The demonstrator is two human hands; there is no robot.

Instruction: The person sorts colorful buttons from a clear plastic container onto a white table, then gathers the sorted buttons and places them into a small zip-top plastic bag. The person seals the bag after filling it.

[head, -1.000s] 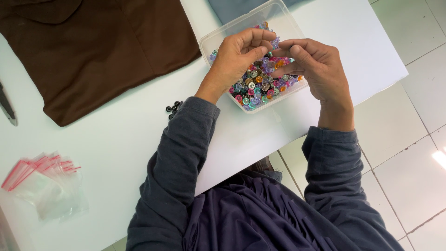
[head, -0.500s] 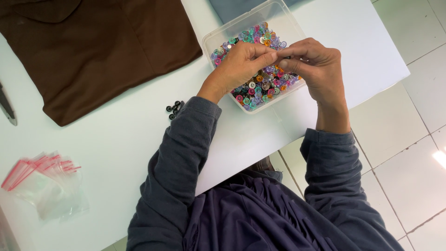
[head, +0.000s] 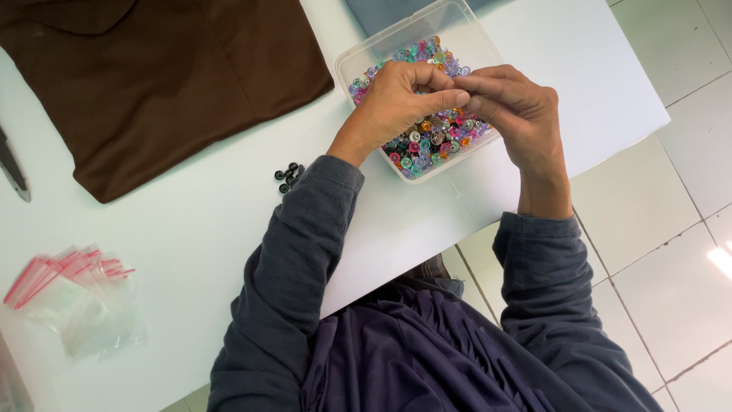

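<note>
Head camera looks down at your two hands, which meet above a clear plastic box (head: 366,57) full of small buttons (head: 435,141) in many colours. Your left hand (head: 400,103) is curled, its fingertips (head: 457,98) pressed against the fingertips of your right hand (head: 515,111). Both hands seem to pinch something very small between them, but it is hidden by the fingers, so you cannot tell from this view what it is. Neither hand is spread out; the fingers of both are bent and closed together.

The box stands on the white table (head: 198,236), close to its right edge and near the far right corner. Just beside your left sleeve (head: 305,252), toward the middle of the table, lie a few small black buttons (head: 287,175) in a little group, apart from the box. A brown cloth (head: 152,76) covers the far left part of the table. A bundle of small clear bags (head: 76,297) with red strips lies near the left edge, at the near side. At the left edge you also see a dark metal tool (head: 11,168), only partly in view.
</note>
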